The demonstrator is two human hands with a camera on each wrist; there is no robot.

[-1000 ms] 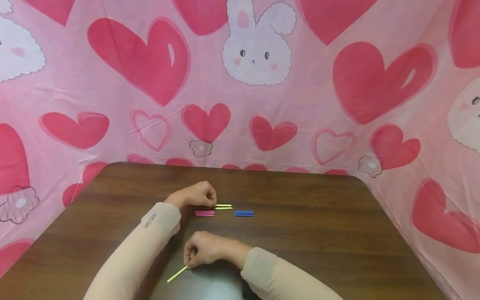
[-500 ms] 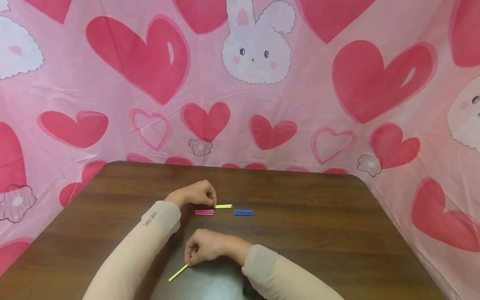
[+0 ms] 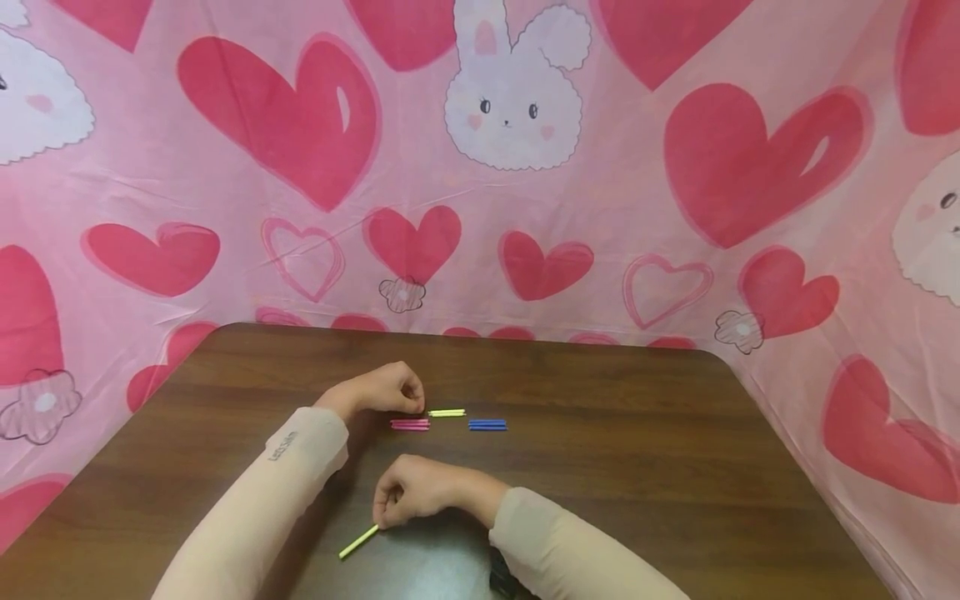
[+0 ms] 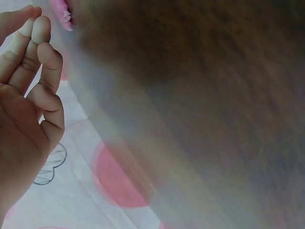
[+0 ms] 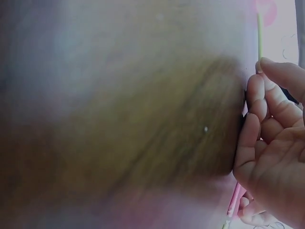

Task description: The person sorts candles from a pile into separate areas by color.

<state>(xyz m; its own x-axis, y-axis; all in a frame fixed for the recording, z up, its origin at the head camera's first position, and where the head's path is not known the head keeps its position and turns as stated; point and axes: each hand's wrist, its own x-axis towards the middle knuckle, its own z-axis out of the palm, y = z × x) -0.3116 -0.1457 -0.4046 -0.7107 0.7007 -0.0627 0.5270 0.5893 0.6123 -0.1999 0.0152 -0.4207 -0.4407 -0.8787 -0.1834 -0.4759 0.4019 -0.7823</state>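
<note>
Three small bundles of thin sticks lie in a row mid-table: pink sticks [image 3: 409,424], a yellow-green pair [image 3: 447,412] and blue sticks [image 3: 487,425]. My left hand [image 3: 408,400] hovers just above the pink sticks, left of the yellow-green pair, holding nothing. In the left wrist view its fingers [image 4: 40,52] are relaxed, and the ends of the pink sticks [image 4: 64,12] show at the top edge. My right hand [image 3: 384,512] is nearer me, with its curled fingertips pinching the far end of a single yellow-green stick [image 3: 357,542], which lies slanted on the table. That single stick [image 5: 259,33] rises above my fingertips [image 5: 267,67] in the right wrist view.
The dark wooden table [image 3: 637,433] has rounded far corners. A pink cloth with hearts and bunnies [image 3: 517,108] hangs behind and around it. Both wrist views are mostly blurred tabletop.
My left hand has drawn back to the left, off the end of the yellow-green pair. The right hand shifted slightly right with the single stick.
</note>
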